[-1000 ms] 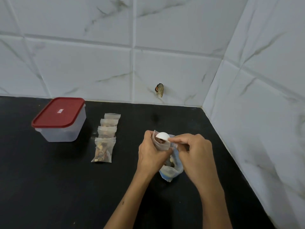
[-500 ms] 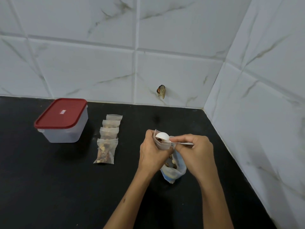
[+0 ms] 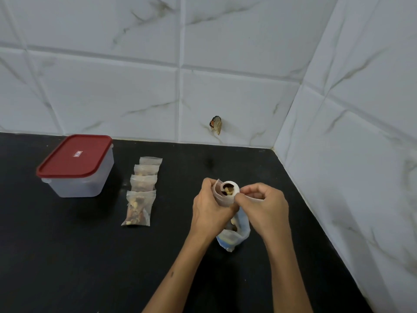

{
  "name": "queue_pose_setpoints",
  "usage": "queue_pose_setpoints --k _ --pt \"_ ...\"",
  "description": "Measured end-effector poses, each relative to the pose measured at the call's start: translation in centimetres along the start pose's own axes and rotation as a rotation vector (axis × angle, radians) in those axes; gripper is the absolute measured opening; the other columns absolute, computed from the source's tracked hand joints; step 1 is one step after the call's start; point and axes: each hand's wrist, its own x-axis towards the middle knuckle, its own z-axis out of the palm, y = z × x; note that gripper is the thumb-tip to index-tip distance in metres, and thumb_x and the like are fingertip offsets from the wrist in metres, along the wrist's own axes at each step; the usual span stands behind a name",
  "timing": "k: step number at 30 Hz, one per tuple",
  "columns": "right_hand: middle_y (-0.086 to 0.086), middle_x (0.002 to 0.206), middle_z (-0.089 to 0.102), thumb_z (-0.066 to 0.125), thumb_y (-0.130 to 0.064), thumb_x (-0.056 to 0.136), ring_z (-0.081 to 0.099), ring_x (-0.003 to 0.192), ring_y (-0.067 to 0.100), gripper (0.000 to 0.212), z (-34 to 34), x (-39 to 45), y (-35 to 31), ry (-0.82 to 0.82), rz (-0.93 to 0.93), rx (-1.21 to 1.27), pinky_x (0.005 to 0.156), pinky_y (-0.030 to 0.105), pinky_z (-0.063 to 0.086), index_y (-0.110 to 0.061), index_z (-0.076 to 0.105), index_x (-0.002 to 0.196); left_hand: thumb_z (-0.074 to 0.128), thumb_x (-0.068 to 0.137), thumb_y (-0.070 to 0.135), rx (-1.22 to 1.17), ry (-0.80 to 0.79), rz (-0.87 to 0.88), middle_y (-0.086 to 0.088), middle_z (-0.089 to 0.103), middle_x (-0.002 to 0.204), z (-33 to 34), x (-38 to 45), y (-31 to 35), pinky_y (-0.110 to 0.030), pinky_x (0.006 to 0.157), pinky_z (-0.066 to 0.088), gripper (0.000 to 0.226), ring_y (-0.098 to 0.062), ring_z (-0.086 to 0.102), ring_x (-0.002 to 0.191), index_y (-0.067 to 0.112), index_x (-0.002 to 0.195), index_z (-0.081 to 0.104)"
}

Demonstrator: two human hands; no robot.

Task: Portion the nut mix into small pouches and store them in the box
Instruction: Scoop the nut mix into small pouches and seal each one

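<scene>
Nearest to me, on the black counter [image 3: 67,256], stands the bigger bag of nut mix [image 3: 234,236], just below my two hands, with its mouth open upward. Above it my left hand [image 3: 209,213] is closed around a small pouch [image 3: 222,197]; the fingers wrap its body and keep its mouth open toward the right. My right hand [image 3: 262,206] pinches the handle of a white spoon [image 3: 230,188] between thumb and fingertips, the other fingers curled in. The bowl of the spoon sits at the pouch mouth and is tilted so I can see nuts in it.

I judge the step is to empty this spoonful into the pouch. To do it well, I should keep the pouch mouth wide, put the spoon tip inside before I tilt more, and turn slowly, so the pieces slide in and do not fall over the edge. Staying above the big bag is good, because spilled nuts fall back there.

Farther left lies a row of four filled pouches [image 3: 142,195], overlapping each other. Beyond them stands the clear box [image 3: 90,181] with its red lid [image 3: 74,157] closed, well apart from my hands. It must be opened later.
</scene>
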Motion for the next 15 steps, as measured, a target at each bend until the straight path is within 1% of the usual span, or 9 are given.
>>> queue_pose_setpoints --k 2,6,8,10,12,15 --pt "-0.007 0.07 0.065 0.071 -0.02 0.076 0.06 0.065 0.008 0.006 0.2 0.1 0.3 0.045 -0.02 -0.033 0.055 0.018 0.045 -0.02 0.066 0.073 0.076 0.072 0.028 0.008 -0.003 0.01 0.009 0.059 0.088 0.2 0.0 0.3 -0.016 0.062 0.044 0.041 -0.004 0.058 0.079 0.02 0.101 0.048" --pt "-0.006 0.063 0.062 0.07 -0.03 0.076 0.059 0.069 0.013 0.016 0.6 0.5 0.7 0.115 -0.075 -0.085 0.062 0.027 0.048 -0.019 0.065 0.066 0.075 0.073 0.026 0.014 -0.007 0.008 0.008 0.059 0.086 0.5 0.0 0.6 -0.012 0.058 0.041 0.036 -0.004 0.057 0.076 0.022 0.095 0.047" --pt "-0.005 0.061 0.061 0.068 -0.035 0.075 0.059 0.07 0.014 0.021 0.8 0.7 0.9 0.159 -0.104 -0.106 0.062 0.031 0.049 -0.019 0.064 0.062 0.075 0.073 0.026 0.024 -0.01 0.012 0.007 0.06 0.087 0.6 0.0 0.5 -0.011 0.057 0.041 0.036 -0.005 0.057 0.075 0.022 0.094 0.046" --pt "-0.001 0.062 0.059 0.066 -0.039 0.074 0.055 0.072 0.015 0.027 1.1 0.8 0.9 0.209 -0.15 -0.162 0.059 0.029 0.045 -0.018 0.059 0.059 0.077 0.072 0.026 0.023 -0.018 0.018 0.006 0.061 0.088 0.6 0.0 0.5 -0.012 0.059 0.043 0.038 -0.006 0.058 0.077 0.022 0.095 0.047" --pt "0.004 0.063 0.056 0.067 -0.038 0.076 0.05 0.073 0.016 0.03 1.3 0.8 0.8 0.253 -0.195 -0.233 0.056 0.026 0.039 -0.016 0.057 0.059 0.078 0.071 0.025 0.015 -0.025 0.018 0.006 0.062 0.088 0.7 -0.1 0.4 -0.012 0.061 0.044 0.039 -0.005 0.059 0.078 0.023 0.096 0.047" --pt "0.004 0.065 0.053 0.072 -0.033 0.077 0.045 0.073 0.014 0.027 1.4 0.9 0.7 0.275 -0.233 -0.318 0.053 0.017 0.029 -0.01 0.063 0.064 0.077 0.072 0.023 0.009 -0.019 0.028 0.006 0.062 0.085 0.9 0.0 0.3 -0.01 0.058 0.043 0.038 -0.002 0.057 0.073 0.021 0.096 0.047"
